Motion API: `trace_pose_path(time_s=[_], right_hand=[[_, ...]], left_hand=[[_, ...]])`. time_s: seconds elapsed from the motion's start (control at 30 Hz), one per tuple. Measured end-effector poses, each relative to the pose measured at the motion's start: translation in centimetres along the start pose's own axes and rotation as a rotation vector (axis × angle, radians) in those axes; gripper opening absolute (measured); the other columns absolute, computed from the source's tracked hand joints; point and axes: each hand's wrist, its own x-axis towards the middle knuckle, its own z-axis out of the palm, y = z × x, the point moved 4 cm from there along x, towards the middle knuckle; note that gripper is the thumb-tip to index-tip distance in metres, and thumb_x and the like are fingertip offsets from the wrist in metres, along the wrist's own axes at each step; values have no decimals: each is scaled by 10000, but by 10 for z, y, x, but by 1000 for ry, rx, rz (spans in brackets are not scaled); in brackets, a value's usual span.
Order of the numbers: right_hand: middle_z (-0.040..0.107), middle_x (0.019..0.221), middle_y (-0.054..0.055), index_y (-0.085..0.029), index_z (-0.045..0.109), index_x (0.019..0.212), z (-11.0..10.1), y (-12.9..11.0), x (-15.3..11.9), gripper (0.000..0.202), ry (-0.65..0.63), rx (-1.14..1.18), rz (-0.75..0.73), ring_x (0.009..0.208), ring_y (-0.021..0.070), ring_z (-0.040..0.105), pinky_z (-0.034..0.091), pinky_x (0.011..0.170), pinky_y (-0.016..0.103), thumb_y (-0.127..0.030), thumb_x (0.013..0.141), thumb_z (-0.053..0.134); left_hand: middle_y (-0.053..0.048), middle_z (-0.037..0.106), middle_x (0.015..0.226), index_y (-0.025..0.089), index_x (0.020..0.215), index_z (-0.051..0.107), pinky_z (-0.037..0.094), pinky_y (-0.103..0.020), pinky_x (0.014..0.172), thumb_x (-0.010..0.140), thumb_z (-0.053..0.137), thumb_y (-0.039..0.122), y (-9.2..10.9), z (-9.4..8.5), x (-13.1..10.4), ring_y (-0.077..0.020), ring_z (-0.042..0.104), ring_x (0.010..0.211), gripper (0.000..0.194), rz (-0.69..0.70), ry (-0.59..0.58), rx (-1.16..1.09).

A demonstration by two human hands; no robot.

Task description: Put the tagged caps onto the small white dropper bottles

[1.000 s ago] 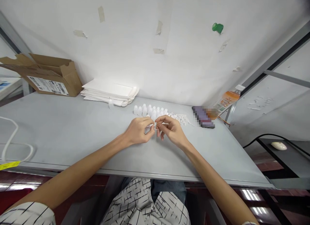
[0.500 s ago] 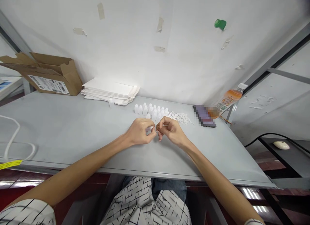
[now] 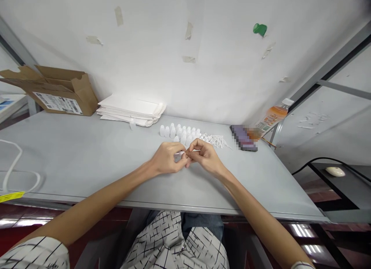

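Observation:
My left hand [image 3: 171,157] is closed, pinching a small translucent plastic bottle [image 3: 178,155] between thumb and fingers, mostly covered by them. Fingertip to fingertip with it, my right hand [image 3: 203,157] is closed in a pinch at the bottle's end. A thin white cord loop showed at its fingertips a moment before; the fingers hide it now. Just beyond both hands stand several small white plastic bottles [image 3: 173,131] in rows. To their right lies a pile of thin white cords [image 3: 218,140] with small parts among them.
A lone small bottle [image 3: 132,124] stands before a stack of white sheets [image 3: 130,108]. An open cardboard box [image 3: 58,93] is at the back left. On the right are a phone [image 3: 242,137] and a leaning drink bottle [image 3: 271,120]. A white cable [image 3: 13,164] lies at left.
My right fingertips have closed in on the left hand's fingers, and the small gap with the white loop is gone. The view has shifted slightly.

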Motion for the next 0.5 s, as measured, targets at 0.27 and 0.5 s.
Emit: trace_pose_path(time_s=[0.27, 0.5], right_hand=[[720, 826, 29, -185, 633, 945, -5, -6, 0, 319, 38, 47, 21, 676, 167, 729, 630, 718, 365, -457, 810, 732], [689, 785, 60, -152, 652, 885, -7, -4, 0, 350, 146, 62, 79, 592, 172, 698, 576, 488, 284, -496, 831, 680]], left_hand=[[-19, 661, 626, 146, 726, 637, 424, -220, 522, 831, 504, 176, -2, -10, 5, -111, 565, 524, 172, 55, 93, 73], [-6, 630, 611, 161, 716, 613, 409, -224, 519, 838, 494, 171, -4, -12, 5, -107, 529, 515, 170, 32, 122, 110]])
